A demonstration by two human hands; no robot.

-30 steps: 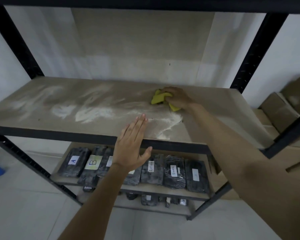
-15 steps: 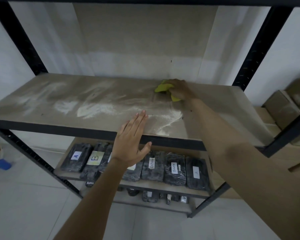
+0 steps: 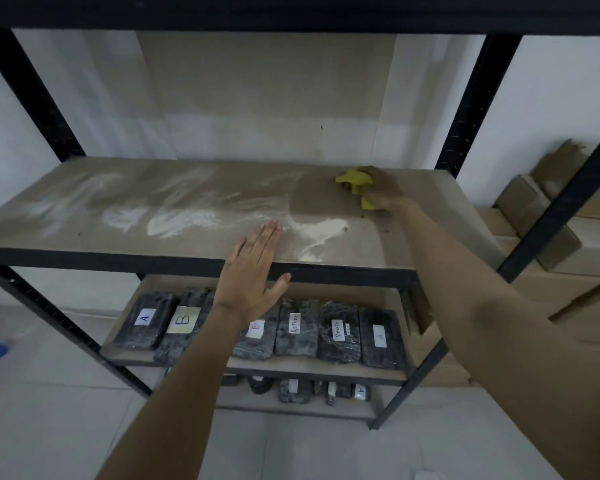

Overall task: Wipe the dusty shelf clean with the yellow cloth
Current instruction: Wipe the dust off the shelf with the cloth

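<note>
Yellow cloth (image 3: 355, 183) sits bunched under the right hand (image 3: 383, 190) near the back right of the dusty shelf (image 3: 430, 209), pressed to the board. The fingers are curled over it and clamped on it, so only a crumpled lobe and a corner show past the knuckles. It looks soft and light, a rag that folds to any shape and will drag powder along rather than lift it cleanly; I judge it best held as now, wadded in the palm with flat pressure from above, since a loose edge would flap and scatter dust.

White dust (image 3: 184, 221) lies in smears across the left and middle of the board, with a thicker patch (image 3: 323, 228) near the front edge. Around the cloth the board looks darker and cleaner. By that, much of the wiping is left to do.

The left hand (image 3: 252, 271) is flat with fingers together and straight, holding nothing, fingertips over the front edge of the shelf; whether it touches the board I cannot tell.

On the lower shelf lie dark wrapped packets (image 3: 338, 332) with white labels: "A" (image 3: 144, 318), "B" (image 3: 183, 319), and one that seems to read "Return"; others are too blurred.
</note>
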